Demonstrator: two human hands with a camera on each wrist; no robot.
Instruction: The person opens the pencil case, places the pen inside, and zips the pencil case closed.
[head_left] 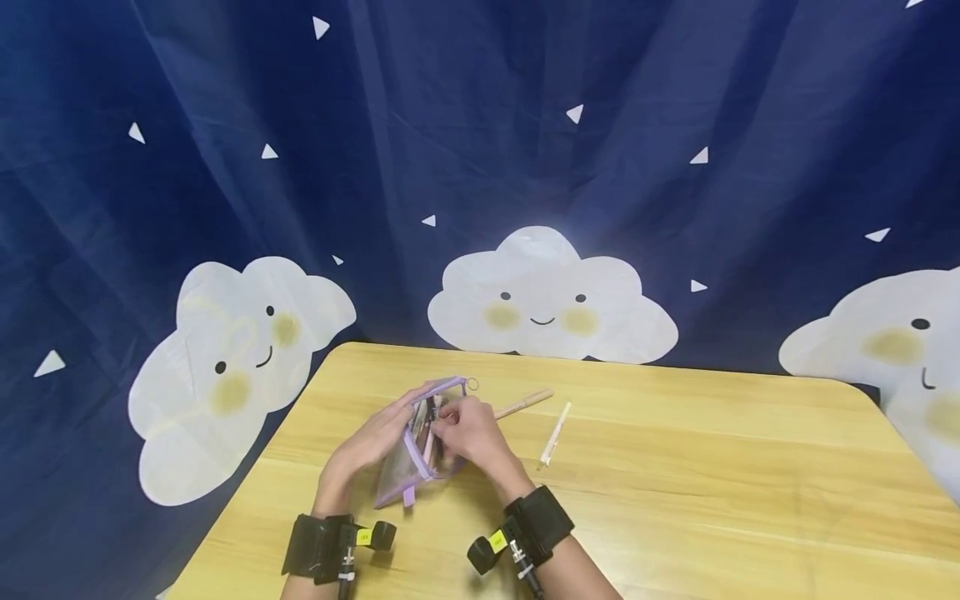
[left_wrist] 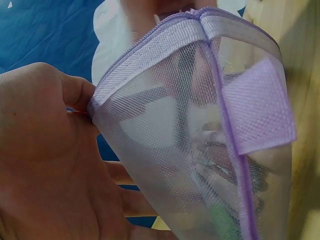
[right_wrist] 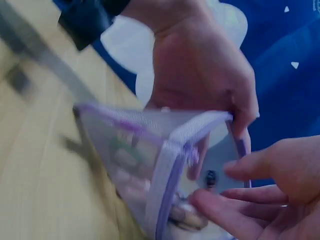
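A see-through mesh zip pouch (head_left: 393, 473) with lilac trim stands unzipped on the table, several slim items inside. My left hand (head_left: 375, 437) pinches one edge of its mouth between thumb and finger, the other fingers lying along the mesh (left_wrist: 150, 130). At the opening is my right hand (head_left: 471, 429), its fingers reaching in. In the right wrist view, thumb and fingers of the right hand (right_wrist: 280, 185) are spread apart, near a dark-tipped item (right_wrist: 211, 179) in the pouch. Nothing shows between them; blur hides the finer detail.
A tan pen (head_left: 525, 403) and a white pen (head_left: 555, 435) lie on the wooden table (head_left: 712, 475), right of the pouch. Behind the table's far edge hangs a dark blue curtain (head_left: 495, 125) with clouds. A ring (head_left: 472, 384) hangs at the pouch's far corner.
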